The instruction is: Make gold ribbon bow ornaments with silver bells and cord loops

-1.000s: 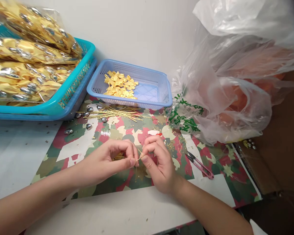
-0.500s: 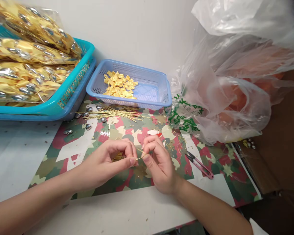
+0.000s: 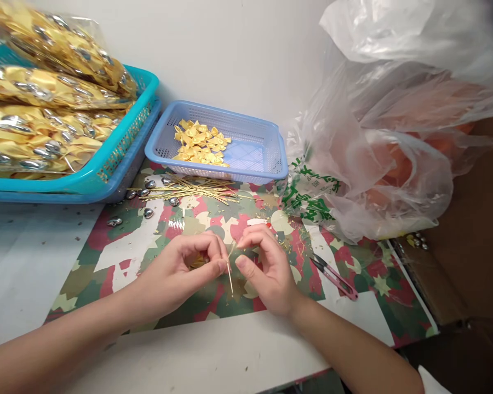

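My left hand (image 3: 195,262) is closed, its thumb and fingers pinching a thin gold cord (image 3: 230,280). One end of the cord points down below the fingertips, and the other rises toward my right hand. Just to the right, my right hand (image 3: 265,268) has its thumb and forefinger apart, with nothing plainly held between them; the upper cord end is close to its fingertips. Something yellow (image 3: 198,261) shows in the gap of my left hand, mostly hidden by the fingers. A heap of loose gold cords (image 3: 201,189) lies beyond both hands.
A blue basket (image 3: 267,174) holds small yellow bows (image 3: 201,142). At left, a turquoise basket (image 3: 148,82) holds bagged yellow ribbons. Silver heart beads (image 3: 148,213) lie scattered. Pink-handled thread snips (image 3: 337,279) rest at right, near a large plastic bag (image 3: 353,180).
My right hand's thumb and forefinger have spread and let go of the cord. The cord, stretched between both hands before, now hangs down from my left fingertips.
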The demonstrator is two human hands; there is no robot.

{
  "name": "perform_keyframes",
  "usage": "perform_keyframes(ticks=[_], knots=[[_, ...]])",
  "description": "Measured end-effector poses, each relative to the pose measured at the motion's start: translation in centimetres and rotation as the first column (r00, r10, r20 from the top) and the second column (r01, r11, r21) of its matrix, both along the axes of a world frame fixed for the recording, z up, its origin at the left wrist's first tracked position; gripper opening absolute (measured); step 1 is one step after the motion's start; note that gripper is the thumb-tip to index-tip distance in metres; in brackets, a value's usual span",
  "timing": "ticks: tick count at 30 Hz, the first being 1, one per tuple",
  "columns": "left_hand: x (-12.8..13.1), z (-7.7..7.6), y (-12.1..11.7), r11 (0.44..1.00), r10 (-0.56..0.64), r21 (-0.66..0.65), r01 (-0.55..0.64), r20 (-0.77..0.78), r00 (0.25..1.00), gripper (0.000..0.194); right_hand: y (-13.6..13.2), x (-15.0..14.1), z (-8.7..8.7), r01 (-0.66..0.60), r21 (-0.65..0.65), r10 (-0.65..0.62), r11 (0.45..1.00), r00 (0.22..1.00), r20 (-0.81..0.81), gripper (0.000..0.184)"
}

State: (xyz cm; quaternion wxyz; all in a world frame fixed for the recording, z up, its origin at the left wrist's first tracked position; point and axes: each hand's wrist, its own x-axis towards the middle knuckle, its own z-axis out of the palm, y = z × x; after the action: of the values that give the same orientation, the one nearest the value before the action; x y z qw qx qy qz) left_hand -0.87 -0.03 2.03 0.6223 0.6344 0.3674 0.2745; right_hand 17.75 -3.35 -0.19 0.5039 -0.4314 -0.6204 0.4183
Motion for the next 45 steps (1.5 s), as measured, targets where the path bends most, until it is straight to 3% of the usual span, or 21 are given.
perform_keyframes(ticks=[3,7,9,16,23,26,29,33,36,45], knots=[[0.1,0.2,0.0,0.99,0.064,0.129,-0.058,-0.045,0.997,0.029,-0.1,0.1,0.4,0.017,-0.023,-0.017,1.0,1.0,0.014,0.014],[0.0,0.4,-0.1,0.936,0.068,0.35,-0.027,-0.106,0.992,0.027,-0.3,-0.1,1.1,-0.167,-0.166,0.17,0.972,0.985,0.005,0.025],[-0.1,0.3,-0.1,0.907,0.067,0.42,-0.01,-0.121,0.99,0.026,-0.3,-0.2,1.2,-0.201,-0.203,0.199,0.958,0.98,-0.031,0.026],[-0.1,0.4,-0.2,0.832,0.095,0.555,0.006,-0.153,0.984,0.024,-0.3,-0.4,1.2,-0.189,-0.132,0.195,0.973,0.98,0.035,0.026],[-0.1,0.5,-0.1,0.81,0.126,0.585,-0.032,-0.121,0.985,0.023,-0.2,-0.6,0.7,-0.18,-0.092,0.181,0.979,0.984,-0.005,0.029],[-0.2,0.4,-0.1,0.825,0.108,0.564,-0.039,-0.091,0.99,0.022,-0.3,-0.7,0.4,-0.143,-0.08,0.142,0.986,0.99,-0.026,0.031],[-0.3,0.4,0.0,0.866,0.072,0.499,-0.03,-0.064,0.995,0.022,-0.4,-0.9,0.3,-0.126,-0.03,0.125,0.992,0.992,-0.031,0.033],[-0.2,0.5,0.2,0.95,0.02,0.311,-0.012,-0.024,1.0,0.025,-0.5,-1.0,0.2,-0.123,0.04,0.124,0.992,0.992,-0.022,0.03],[-0.2,0.4,0.2,0.971,0.007,0.239,-0.004,-0.013,1.0,0.027,-0.4,-1.0,0.3,-0.127,0.044,0.127,0.991,0.992,0.009,0.031],[-0.3,0.1,0.1,0.941,0.015,0.34,-0.007,-0.022,1.0,0.023,-0.5,-0.7,0.6,-0.137,-0.015,0.136,0.991,0.991,-0.012,0.034]])
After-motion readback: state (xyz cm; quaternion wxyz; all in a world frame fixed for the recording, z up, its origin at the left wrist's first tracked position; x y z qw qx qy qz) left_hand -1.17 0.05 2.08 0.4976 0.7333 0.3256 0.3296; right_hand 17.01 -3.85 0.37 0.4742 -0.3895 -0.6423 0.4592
